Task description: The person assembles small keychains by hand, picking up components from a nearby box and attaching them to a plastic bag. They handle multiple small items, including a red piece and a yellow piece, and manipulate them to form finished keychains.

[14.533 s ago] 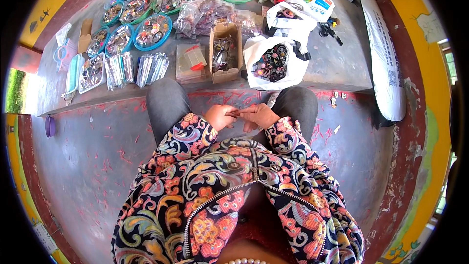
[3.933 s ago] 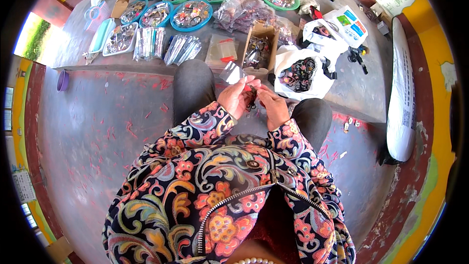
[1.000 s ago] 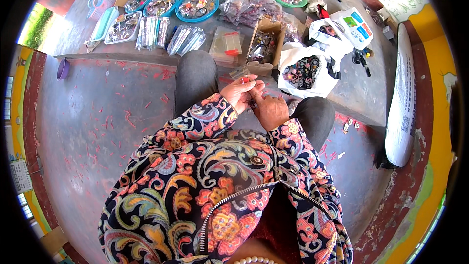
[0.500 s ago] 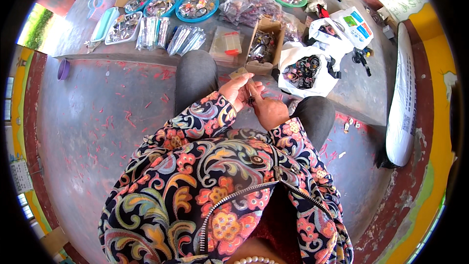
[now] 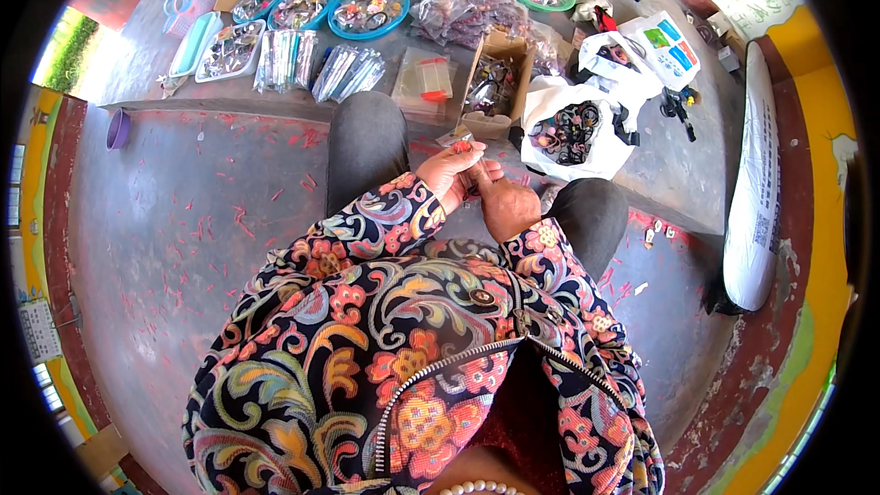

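Hands, left hand (image 5: 447, 170) and right hand (image 5: 511, 209), close together in front of the gap between dark grey trouser knees (image 5: 368, 137). Pinched in the left, thumb uppermost: a small clear plastic packet (image 5: 453, 136), poking out past the thumb, contents too small to tell. On the right, back turned upward, fingertips drawn in against the left-hand fingers; cannot tell whether gripping or merely touching. Just beyond, on a raised grey concrete platform (image 5: 680, 185), an open brown cardboard box (image 5: 488, 126) crammed with small mixed items, and to its right a crumpled white plastic bag (image 5: 598, 163) full of dark looped bands. Left of the box, flat clear plastic sleeves (image 5: 412, 82) with an orange-red patch, then slim silvery packets (image 5: 348, 75) in two bundles, then a white rectangular tray (image 5: 215, 80), loaded. Farther back, a heap of clear plastic bags (image 5: 469, 14) between a round blue tray (image 5: 369, 38) and a round green tray (image 5: 550, 11). Far left, near the platform's foot, a small purple bucket (image 5: 118, 130); across the grey floor (image 5: 183, 312), scattered thin red scraps (image 5: 242, 218).
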Demonstrator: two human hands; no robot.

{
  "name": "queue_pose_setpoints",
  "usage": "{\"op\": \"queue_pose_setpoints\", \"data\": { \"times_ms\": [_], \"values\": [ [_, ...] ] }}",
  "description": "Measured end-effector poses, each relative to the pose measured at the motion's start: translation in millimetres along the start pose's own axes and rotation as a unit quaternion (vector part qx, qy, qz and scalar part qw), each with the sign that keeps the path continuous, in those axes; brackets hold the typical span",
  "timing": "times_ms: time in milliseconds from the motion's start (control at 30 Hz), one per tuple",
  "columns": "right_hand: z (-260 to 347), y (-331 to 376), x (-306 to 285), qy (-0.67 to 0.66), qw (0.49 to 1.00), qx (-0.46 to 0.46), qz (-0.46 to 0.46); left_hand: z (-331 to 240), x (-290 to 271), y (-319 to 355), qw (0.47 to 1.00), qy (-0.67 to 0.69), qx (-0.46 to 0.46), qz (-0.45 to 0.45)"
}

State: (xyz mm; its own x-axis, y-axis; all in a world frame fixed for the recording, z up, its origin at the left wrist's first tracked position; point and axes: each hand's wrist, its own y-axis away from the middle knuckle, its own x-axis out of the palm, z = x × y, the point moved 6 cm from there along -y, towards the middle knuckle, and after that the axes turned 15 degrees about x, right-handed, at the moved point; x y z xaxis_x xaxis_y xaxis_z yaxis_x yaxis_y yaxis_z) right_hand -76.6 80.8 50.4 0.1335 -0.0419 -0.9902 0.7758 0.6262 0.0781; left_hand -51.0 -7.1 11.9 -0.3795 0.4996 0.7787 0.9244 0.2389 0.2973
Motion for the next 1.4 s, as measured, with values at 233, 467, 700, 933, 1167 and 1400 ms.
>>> {"op": "queue_pose_setpoints", "data": {
  "times_ms": [233, 467, 700, 933, 1167, 1400],
  "values": [
    [2, -2, -2, -0.042, 0.998, -0.006, 0.053, -2, -8, 0, 0.999, 0.051, -0.005, -0.017],
    [-33, -17, 12, -0.617, 0.782, 0.086, 0.027, -27, -20, -18, 0.991, 0.052, 0.092, -0.076],
    [-11, -10, 17, -0.752, 0.595, 0.197, 0.203, -5, 6, -8, 0.996, 0.013, 0.086, -0.021],
    [-35, -11, 38, -0.792, 0.528, 0.242, 0.188, 0, 5, -6, 0.998, -0.04, 0.053, -0.014],
    [-59, -16, 46, -0.781, 0.537, 0.275, 0.16, -3, -14, -1, 0.994, -0.103, 0.004, -0.03],
    [-74, -20, 30, -0.77, 0.589, 0.244, 0.034, 10, -19, 3, 0.965, -0.247, -0.078, 0.045]
  ]
}}
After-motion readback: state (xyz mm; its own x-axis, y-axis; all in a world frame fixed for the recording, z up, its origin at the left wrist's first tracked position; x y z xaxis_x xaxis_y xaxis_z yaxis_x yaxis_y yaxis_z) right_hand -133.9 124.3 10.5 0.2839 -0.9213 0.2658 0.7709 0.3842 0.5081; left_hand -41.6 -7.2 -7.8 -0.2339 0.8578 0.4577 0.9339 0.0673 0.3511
